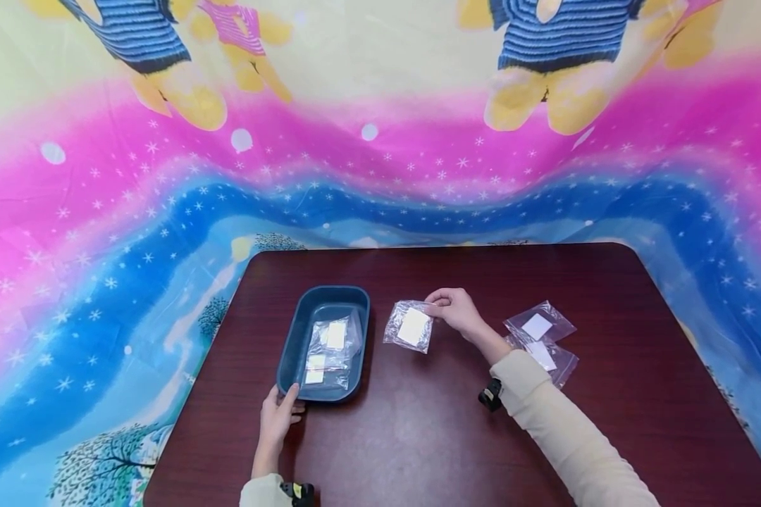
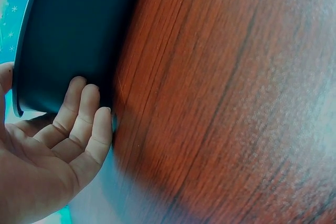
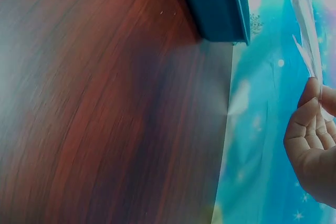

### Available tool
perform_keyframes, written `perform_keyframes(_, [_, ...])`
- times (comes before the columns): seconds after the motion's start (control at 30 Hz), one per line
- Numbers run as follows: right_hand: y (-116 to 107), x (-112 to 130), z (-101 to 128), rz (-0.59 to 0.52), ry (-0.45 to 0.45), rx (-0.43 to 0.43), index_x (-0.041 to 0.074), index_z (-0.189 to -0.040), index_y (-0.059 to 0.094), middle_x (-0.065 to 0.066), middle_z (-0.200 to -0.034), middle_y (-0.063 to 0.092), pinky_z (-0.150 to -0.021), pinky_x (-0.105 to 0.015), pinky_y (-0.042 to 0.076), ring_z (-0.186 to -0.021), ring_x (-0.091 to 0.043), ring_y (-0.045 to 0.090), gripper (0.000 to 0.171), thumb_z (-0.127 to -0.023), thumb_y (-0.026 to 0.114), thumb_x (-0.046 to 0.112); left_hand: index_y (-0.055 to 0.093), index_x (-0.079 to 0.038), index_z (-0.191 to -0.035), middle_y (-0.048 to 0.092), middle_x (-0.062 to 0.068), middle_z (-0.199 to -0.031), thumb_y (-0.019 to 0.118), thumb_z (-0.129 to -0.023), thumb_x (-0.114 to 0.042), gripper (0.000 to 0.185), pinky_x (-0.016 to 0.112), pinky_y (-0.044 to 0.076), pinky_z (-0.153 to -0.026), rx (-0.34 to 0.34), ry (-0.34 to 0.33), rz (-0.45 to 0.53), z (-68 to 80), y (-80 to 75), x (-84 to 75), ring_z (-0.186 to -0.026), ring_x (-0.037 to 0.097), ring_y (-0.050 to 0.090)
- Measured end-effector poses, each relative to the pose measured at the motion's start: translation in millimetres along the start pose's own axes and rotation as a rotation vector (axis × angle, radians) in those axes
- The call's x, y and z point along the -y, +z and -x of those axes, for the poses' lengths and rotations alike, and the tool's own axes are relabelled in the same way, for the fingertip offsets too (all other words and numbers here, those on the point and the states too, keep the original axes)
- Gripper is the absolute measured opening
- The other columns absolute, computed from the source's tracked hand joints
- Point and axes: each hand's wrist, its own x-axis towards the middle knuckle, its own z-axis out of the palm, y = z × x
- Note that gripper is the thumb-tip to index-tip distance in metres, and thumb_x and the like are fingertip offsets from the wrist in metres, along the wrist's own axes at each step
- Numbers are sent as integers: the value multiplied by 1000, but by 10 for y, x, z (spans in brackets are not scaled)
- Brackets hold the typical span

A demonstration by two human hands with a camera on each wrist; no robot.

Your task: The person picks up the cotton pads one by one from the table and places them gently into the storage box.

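My right hand (image 1: 459, 310) pinches the edge of a clear plastic bag (image 1: 412, 326) with a white square on it, held right of a dark blue-green tub (image 1: 364, 317). In the right wrist view, the bag (image 3: 305, 17) appears edge-on between thumb and fingers of the hand (image 3: 317, 150). My left hand (image 1: 275, 422) grips the tub's near left corner. Its thumb is at the rim and its fingers (image 2: 79, 114) lie against the outer wall (image 2: 73, 40). Inside the tub, similar bags (image 1: 335, 335) lie overlapping.
More clear bags (image 1: 536, 326) with white squares overlap at the right of the dark wooden table (image 1: 406, 436), partly behind my right forearm. A patterned cloth (image 1: 380, 183) hangs behind the table and along its sides.
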Motion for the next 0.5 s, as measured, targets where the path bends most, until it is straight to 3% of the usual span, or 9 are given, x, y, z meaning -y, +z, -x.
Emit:
perform_keyframes(0.2, [233, 53, -126, -48, 33, 3, -12, -91, 62, -7, -68, 64, -56, -28, 47, -59, -13, 56, 15, -78, 66, -6, 41, 6, -128, 61, 20, -83, 52, -94, -27, 49, 37, 52, -60, -1, 6, -11, -10, 0, -7, -71, 26, 62])
perform_keyframes(0.5, [567, 119, -220, -105, 85, 0, -10, -90, 63, -7, -69, 65, -55, -26, 47, -56, -10, 56, 14, -78, 67, -4, 42, 5, -128, 62, 19, -81, 52, -94, -27, 48, 36, 51, -59, 7, 1, 3, -4, 3, 9, -69, 25, 62])
